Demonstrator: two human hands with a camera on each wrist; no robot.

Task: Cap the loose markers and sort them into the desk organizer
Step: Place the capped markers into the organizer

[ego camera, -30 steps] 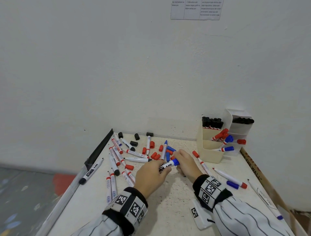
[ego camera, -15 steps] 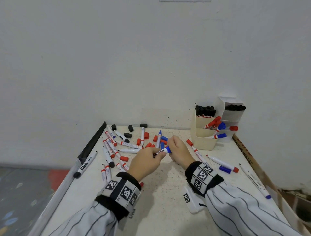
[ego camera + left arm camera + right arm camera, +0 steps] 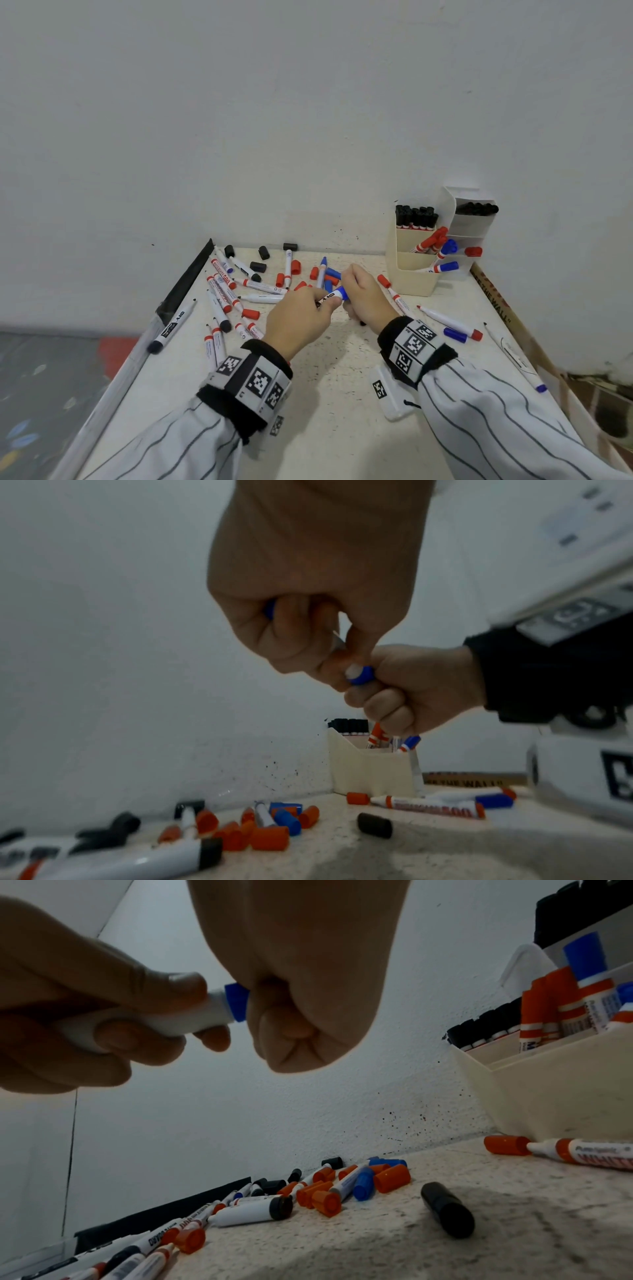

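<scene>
As hands cap: organizer w/ black, red, blue markers.

The head view looks forward and down from above onto the surface and the wall behind it. Each wrist view sits low and close beneath its own hand, facing the wall. All three share the meeting hands and the cream organizer.
</scene>
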